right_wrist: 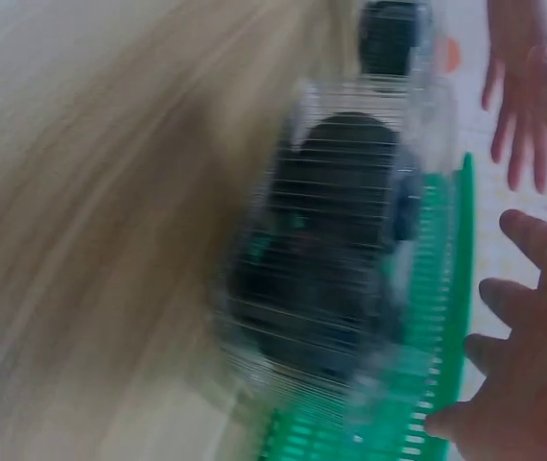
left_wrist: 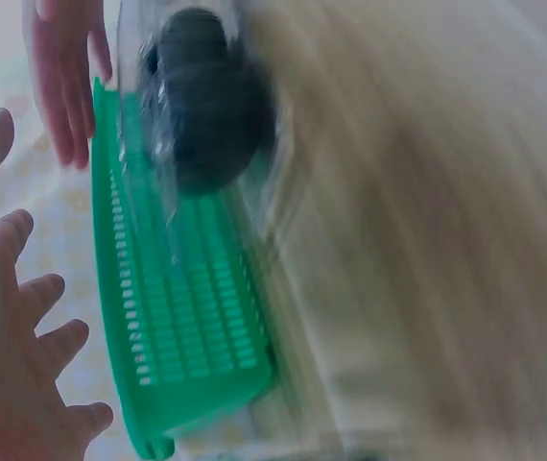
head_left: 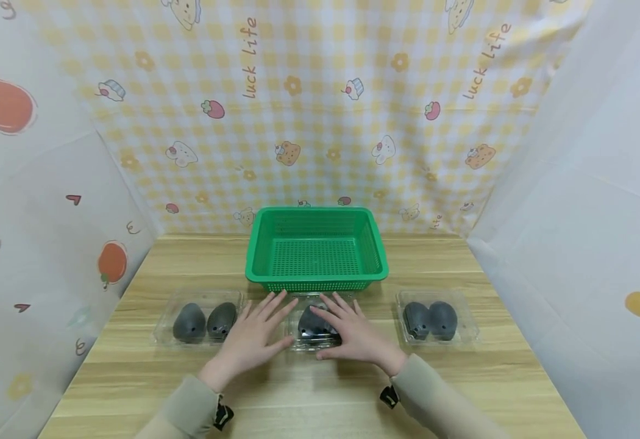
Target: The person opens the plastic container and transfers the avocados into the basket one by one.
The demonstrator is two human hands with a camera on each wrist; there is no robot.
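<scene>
A clear plastic box sits in the middle of the row, with dark, egg-shaped contents inside; my hands partly cover it in the head view. On its left side is my left hand, fingers spread and nearly straight. My right hand is over the box's right part, fingers likewise spread. Neither hand grips anything, and I cannot tell whether the fingertips touch the lid. In the right wrist view the clear box is blurred by motion, beside the spread fingers of the right hand.
Behind the boxes stands a green plastic basket with a perforated floor. Another clear box with two dark egg-shaped things lies at left, and a similar box at right. A patterned cloth hangs behind the wooden table.
</scene>
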